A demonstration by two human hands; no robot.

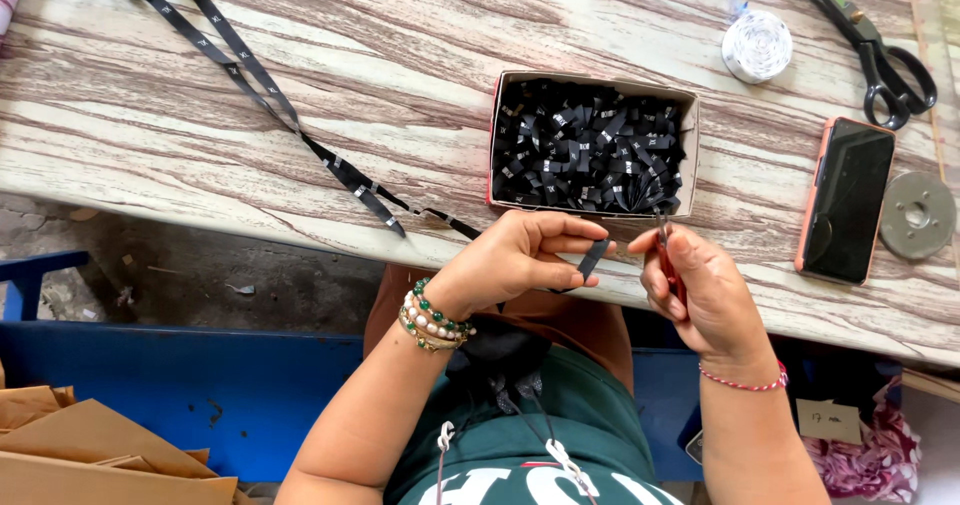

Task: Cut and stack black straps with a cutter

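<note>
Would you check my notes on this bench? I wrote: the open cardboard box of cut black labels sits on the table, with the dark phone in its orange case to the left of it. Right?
Not quite. In the head view the dark phone in its orange case lies to the right of the open cardboard box of cut black labels, not the left. The box does sit on the streaked table.

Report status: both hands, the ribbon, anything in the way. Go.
Left hand pinching black label ribbon. Right hand gripping small red-handled snips beside it. Box of cut labels just beyond. Nothing between the hands.
</note>
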